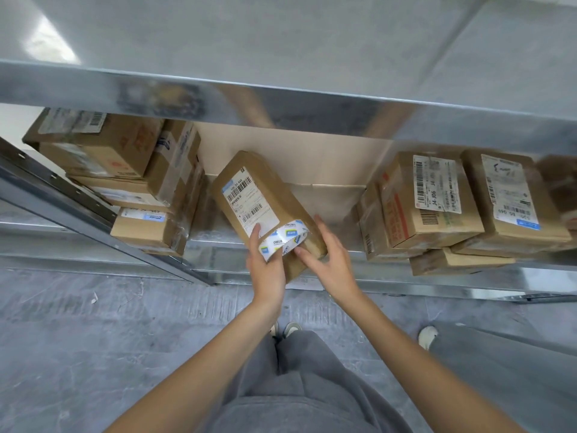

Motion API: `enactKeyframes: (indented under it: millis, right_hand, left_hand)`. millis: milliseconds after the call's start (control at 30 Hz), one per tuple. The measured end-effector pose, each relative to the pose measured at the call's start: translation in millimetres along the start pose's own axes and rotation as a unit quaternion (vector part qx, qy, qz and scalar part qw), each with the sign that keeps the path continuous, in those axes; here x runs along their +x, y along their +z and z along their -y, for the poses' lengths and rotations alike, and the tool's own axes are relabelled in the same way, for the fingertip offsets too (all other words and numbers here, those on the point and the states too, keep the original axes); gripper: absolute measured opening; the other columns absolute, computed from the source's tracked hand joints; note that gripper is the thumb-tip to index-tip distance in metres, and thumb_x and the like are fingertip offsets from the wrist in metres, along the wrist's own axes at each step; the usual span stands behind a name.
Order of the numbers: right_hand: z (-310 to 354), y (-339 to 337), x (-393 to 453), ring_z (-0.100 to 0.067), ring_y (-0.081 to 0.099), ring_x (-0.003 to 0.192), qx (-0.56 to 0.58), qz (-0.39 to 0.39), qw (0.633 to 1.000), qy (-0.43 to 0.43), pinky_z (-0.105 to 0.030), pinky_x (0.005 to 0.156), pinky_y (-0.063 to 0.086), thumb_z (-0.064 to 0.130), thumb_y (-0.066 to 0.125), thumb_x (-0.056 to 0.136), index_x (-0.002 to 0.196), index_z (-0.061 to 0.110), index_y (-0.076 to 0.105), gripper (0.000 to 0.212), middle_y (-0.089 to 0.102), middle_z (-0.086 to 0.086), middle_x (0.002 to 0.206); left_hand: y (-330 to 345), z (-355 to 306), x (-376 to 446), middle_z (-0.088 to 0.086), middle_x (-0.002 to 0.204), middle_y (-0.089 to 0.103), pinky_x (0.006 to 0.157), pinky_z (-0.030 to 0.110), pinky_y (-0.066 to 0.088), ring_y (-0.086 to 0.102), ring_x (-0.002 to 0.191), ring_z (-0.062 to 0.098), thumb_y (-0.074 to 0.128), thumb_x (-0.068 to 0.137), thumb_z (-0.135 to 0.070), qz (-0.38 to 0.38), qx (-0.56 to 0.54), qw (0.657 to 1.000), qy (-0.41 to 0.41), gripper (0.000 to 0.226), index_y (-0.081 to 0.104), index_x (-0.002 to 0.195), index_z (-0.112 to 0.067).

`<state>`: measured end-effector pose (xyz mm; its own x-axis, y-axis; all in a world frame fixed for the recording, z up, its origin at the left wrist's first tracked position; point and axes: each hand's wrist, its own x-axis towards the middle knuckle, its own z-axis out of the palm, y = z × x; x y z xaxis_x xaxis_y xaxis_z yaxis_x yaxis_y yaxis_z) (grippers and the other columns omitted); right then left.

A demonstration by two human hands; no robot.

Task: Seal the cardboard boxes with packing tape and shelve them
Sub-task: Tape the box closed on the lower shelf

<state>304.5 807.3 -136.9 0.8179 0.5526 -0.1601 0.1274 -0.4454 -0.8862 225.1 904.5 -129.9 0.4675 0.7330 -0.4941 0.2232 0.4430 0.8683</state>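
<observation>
box (265, 201) half on shelf (218, 242), between stacks | left hand (265, 267) curled round tape roll (282, 240) atop box | right hand (327, 260) fingers straight, pressing box side | likely light, stiff; hold near end, both sides

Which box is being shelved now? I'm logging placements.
The tilted box in the middle gap, held by both hands with a tape roll against it; the others sit stacked on either side.
</observation>
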Motion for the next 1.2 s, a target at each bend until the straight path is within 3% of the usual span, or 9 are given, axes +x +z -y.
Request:
enactKeyframes:
  millis: [133, 300, 467, 567, 667, 733, 833, 967, 1200]
  right_hand:
    - [-1, -8, 3, 0.002, 0.036, 0.136, -0.069, 0.016, 0.990, -0.119, -0.013, 0.109, 0.028, 0.031, 0.063, 0.092, 0.149, 0.027, 0.034, 0.065, 0.041, 0.013, 0.150]
    - [-20, -11, 6, -0.005, 0.057, 0.109, -0.048, 0.052, 0.995, -0.064, -0.023, 0.089, 0.042, 0.023, 0.060, 0.096, 0.127, 0.018, 0.058, 0.032, 0.064, 0.002, 0.120]
    - [-25, -14, 20, 0.000, 0.055, 0.110, -0.015, 0.083, 0.996, -0.006, -0.018, 0.088, 0.039, 0.021, 0.056, 0.099, 0.131, 0.018, 0.057, 0.032, 0.061, 0.012, 0.120]
    - [-24, -16, 23, 0.002, 0.049, 0.120, -0.006, 0.095, 0.995, 0.010, -0.009, 0.094, 0.036, 0.021, 0.052, 0.100, 0.142, 0.027, 0.046, 0.043, 0.053, 0.017, 0.131]
    - [-25, -17, 25, 0.005, 0.047, 0.123, -0.004, 0.100, 0.995, 0.009, -0.004, 0.094, 0.034, 0.015, 0.049, 0.100, 0.145, 0.034, 0.040, 0.050, 0.051, 0.019, 0.135]
    - [-25, -18, 28, -0.001, 0.049, 0.125, -0.013, 0.100, 0.995, 0.005, -0.008, 0.095, 0.036, 0.015, 0.047, 0.100, 0.145, 0.037, 0.039, 0.050, 0.053, 0.015, 0.139]
    - [-23, -18, 30, 0.003, 0.045, 0.127, -0.033, 0.107, 0.994, -0.018, -0.014, 0.102, 0.036, 0.027, 0.044, 0.103, 0.147, 0.046, 0.031, 0.050, 0.048, 0.018, 0.143]
    - [-27, -14, 34, 0.003, 0.041, 0.130, -0.037, 0.088, 0.995, -0.033, -0.014, 0.108, 0.031, 0.023, 0.044, 0.103, 0.147, 0.037, 0.036, 0.047, 0.046, 0.012, 0.145]
    - [-30, -11, 37, -0.008, 0.037, 0.138, -0.080, 0.082, 0.992, -0.054, -0.015, 0.112, 0.027, 0.023, 0.042, 0.104, 0.148, 0.029, 0.036, 0.045, 0.041, 0.003, 0.151]
  left_hand:
    - [11, -10, -4, 0.008, 0.146, 0.032, 0.091, 0.021, 0.034, 0.046, 0.098, 0.001, 0.052, 0.097, -0.014, 0.003, 0.080, 0.997, 0.014, 0.062, 0.029, 0.149, -0.038]
    - [19, -17, -18, 0.011, 0.148, 0.019, 0.088, 0.019, 0.032, 0.034, 0.081, -0.010, 0.047, 0.099, -0.016, 0.004, 0.129, 0.992, -0.008, 0.056, 0.033, 0.146, -0.043]
    - [26, -17, -21, 0.011, 0.149, 0.021, 0.077, 0.006, 0.035, 0.029, 0.065, -0.036, 0.055, 0.095, -0.010, 0.020, 0.118, 0.992, -0.026, 0.036, 0.057, 0.126, -0.028]
    - [22, -15, -19, 0.010, 0.135, 0.036, 0.069, 0.010, 0.038, 0.030, 0.088, -0.034, 0.064, 0.090, -0.016, 0.043, 0.149, 0.988, -0.025, 0.014, 0.061, 0.098, -0.027]
    - [11, -16, -17, 0.015, 0.122, 0.050, 0.067, 0.017, 0.042, 0.041, 0.116, -0.001, 0.076, 0.074, -0.037, 0.094, 0.177, 0.980, -0.010, 0.018, 0.061, 0.081, -0.031]
    - [2, -18, -13, 0.014, 0.108, 0.058, 0.062, 0.017, 0.041, 0.053, 0.102, 0.021, 0.079, 0.061, -0.051, 0.130, 0.191, 0.973, -0.008, 0.030, 0.062, 0.075, -0.031]
    - [-13, -29, -8, 0.004, 0.081, 0.054, 0.061, 0.021, 0.041, 0.050, 0.077, 0.017, 0.080, 0.071, -0.051, 0.165, 0.160, 0.973, -0.025, 0.042, 0.059, 0.077, -0.015]
    - [-35, -37, 3, 0.006, 0.084, 0.052, 0.078, 0.033, 0.050, 0.053, 0.082, 0.017, 0.071, 0.073, -0.066, 0.149, 0.114, 0.978, -0.093, 0.056, 0.058, 0.082, -0.012]
    - [-41, -43, 7, 0.016, 0.081, 0.056, 0.073, 0.030, 0.060, 0.063, 0.079, 0.020, 0.073, 0.074, -0.052, 0.125, 0.081, 0.984, -0.102, 0.051, 0.050, 0.067, -0.008]
